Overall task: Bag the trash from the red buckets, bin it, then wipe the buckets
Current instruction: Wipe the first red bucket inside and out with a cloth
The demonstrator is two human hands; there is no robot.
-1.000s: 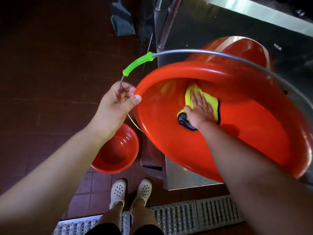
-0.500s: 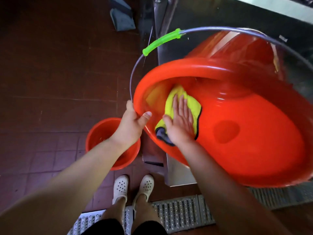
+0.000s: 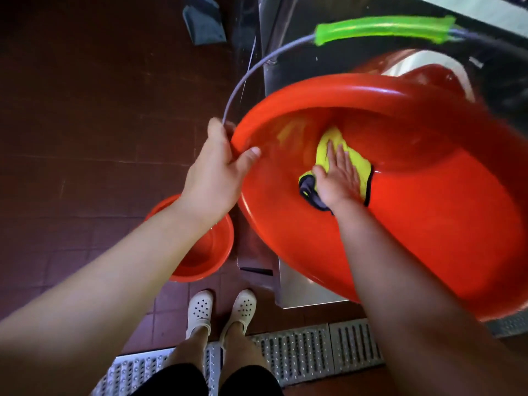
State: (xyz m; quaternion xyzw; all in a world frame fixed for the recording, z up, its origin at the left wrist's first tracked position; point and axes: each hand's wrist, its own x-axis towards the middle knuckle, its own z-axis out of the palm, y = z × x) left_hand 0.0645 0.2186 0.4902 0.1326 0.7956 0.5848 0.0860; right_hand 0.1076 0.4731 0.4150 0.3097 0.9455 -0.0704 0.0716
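While right hand (image 3: 338, 178) wipes big bucket (image 3: 428, 224); smaller bucket (image 3: 205, 252) below left forearm.

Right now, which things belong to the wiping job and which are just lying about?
In use: large red plastic bucket, gripped at the rim by the left hand; yellow microfibre cloth, pressed by the right hand; small red bucket.
Lying about: grey dustpan; metal floor grate.

This looks like a commercial kitchen or a similar wet work area. The floor (image 3: 85, 124) is dark red-brown tile, a perforated metal drain grate (image 3: 314, 352) runs across it, and a stainless steel unit (image 3: 300, 287) with a steel leg (image 3: 274, 24) stands beside it. The person wears white perforated clogs (image 3: 200, 310).
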